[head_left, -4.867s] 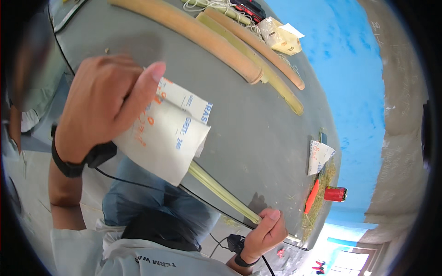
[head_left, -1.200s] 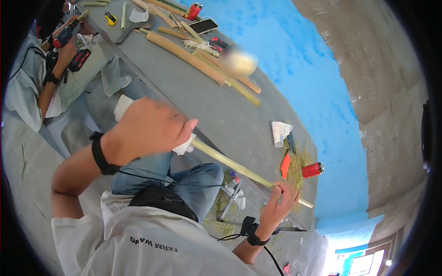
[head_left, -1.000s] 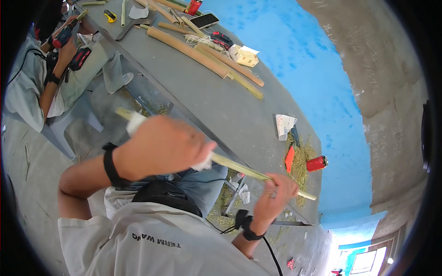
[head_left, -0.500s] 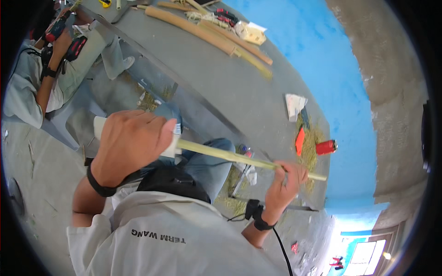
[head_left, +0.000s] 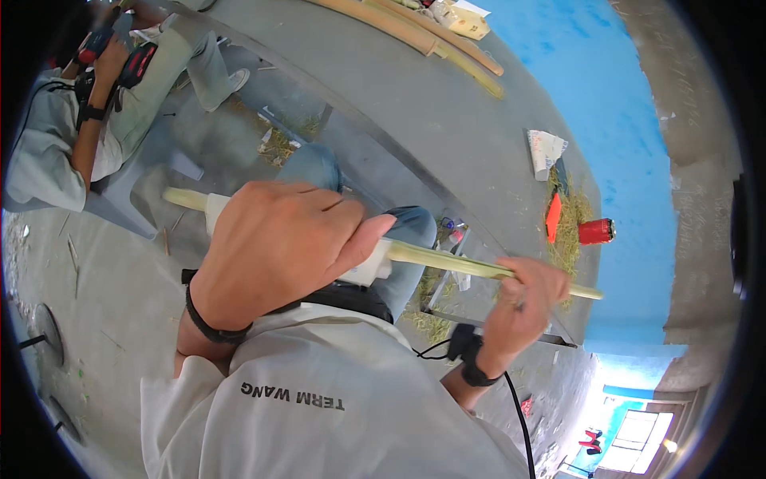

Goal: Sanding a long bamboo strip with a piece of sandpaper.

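A long, pale green bamboo stick [head_left: 451, 261] runs across in front of my body, tilted slightly down to the right. My left hand [head_left: 279, 243] is wrapped around a white sheet [head_left: 369, 265], which is folded about the stick. The stick's left end juts out past that hand. Near the right end, my right hand [head_left: 523, 307] grips the bare stick between thumb and fingers, with the tip poking out beyond it. The left palm's contact with the sheet is hidden.
On the grey table [head_left: 375, 104] lie split bamboo pieces [head_left: 415, 36], a folded paper [head_left: 546, 152], an orange object [head_left: 554, 217], shavings [head_left: 569, 247] and a red can [head_left: 596, 231]. At left a co-worker's hand [head_left: 110, 60] holds a power drill [head_left: 96, 44] beside a grey plastic stool [head_left: 132, 195].
My left hand and the white sheet have slid right along the stick, closer to my right hand. The stick's left end now shows behind it. The whole view has shifted somewhat.
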`<move>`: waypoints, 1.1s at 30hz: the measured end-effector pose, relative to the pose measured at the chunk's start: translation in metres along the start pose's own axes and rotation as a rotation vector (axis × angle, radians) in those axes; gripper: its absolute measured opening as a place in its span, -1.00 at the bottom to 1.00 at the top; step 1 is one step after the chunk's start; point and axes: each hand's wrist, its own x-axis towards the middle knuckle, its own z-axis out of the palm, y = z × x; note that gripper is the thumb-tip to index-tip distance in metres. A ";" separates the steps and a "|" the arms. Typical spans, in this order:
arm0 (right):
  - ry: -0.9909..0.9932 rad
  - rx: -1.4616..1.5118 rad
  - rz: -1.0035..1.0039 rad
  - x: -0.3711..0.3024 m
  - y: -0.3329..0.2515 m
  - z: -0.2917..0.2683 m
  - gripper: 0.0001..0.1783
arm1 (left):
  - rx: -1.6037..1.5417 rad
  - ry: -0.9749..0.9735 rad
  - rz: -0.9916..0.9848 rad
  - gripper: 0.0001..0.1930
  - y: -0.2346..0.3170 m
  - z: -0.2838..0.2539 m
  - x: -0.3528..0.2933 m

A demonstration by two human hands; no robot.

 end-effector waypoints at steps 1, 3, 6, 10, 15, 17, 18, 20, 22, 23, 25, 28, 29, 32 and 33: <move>0.032 0.001 0.015 0.000 0.002 -0.002 -0.57 | 0.006 -0.010 -0.042 -0.63 -0.003 -0.001 -0.002; 0.102 0.045 0.084 0.000 0.008 -0.003 -0.55 | 0.034 -0.083 -0.234 -0.60 -0.011 -0.004 -0.006; 0.063 0.001 0.079 -0.003 0.015 0.001 -0.57 | 0.155 0.097 -0.159 -0.48 -0.016 0.001 -0.009; 0.067 -0.007 0.045 -0.005 0.016 0.007 -0.61 | 0.132 0.036 -0.221 -0.52 -0.021 0.004 -0.018; 0.052 -0.006 0.087 0.003 0.008 0.007 -0.61 | 0.114 0.100 -0.275 -0.50 -0.017 0.005 -0.022; 0.027 0.003 0.024 0.007 0.005 0.006 -0.62 | 0.100 0.083 -0.293 -0.50 -0.019 0.003 -0.019; 0.017 0.012 0.048 0.008 0.005 0.004 -0.62 | 0.098 0.069 -0.277 -0.50 -0.021 0.000 -0.017; -0.030 0.055 0.046 0.006 0.006 0.001 -0.64 | 0.094 0.057 -0.264 -0.50 -0.024 -0.004 -0.014; -0.081 0.085 0.061 0.001 0.010 -0.004 -0.65 | 0.032 0.030 -0.218 -0.51 -0.028 -0.008 -0.013; -0.125 0.061 0.142 -0.003 0.015 -0.007 -0.65 | 0.024 0.032 -0.217 -0.51 -0.030 -0.010 -0.014; -0.171 0.037 0.205 -0.012 0.026 -0.014 -0.64 | 0.034 0.051 -0.255 -0.45 -0.032 -0.010 -0.017; -0.161 -0.018 0.320 -0.025 0.043 -0.026 -0.60 | 0.009 -0.038 -0.153 -0.45 -0.036 -0.007 -0.023; -0.126 -0.032 0.403 -0.029 0.048 -0.029 -0.58 | 0.007 0.012 -0.148 -0.45 -0.037 -0.006 -0.025; -0.069 -0.077 0.522 -0.034 0.060 -0.038 -0.55 | 0.001 0.051 -0.164 -0.45 -0.043 -0.010 -0.025; -0.020 -0.097 0.572 -0.035 0.061 -0.038 -0.54 | 0.036 0.035 -0.182 -0.45 -0.042 -0.010 -0.023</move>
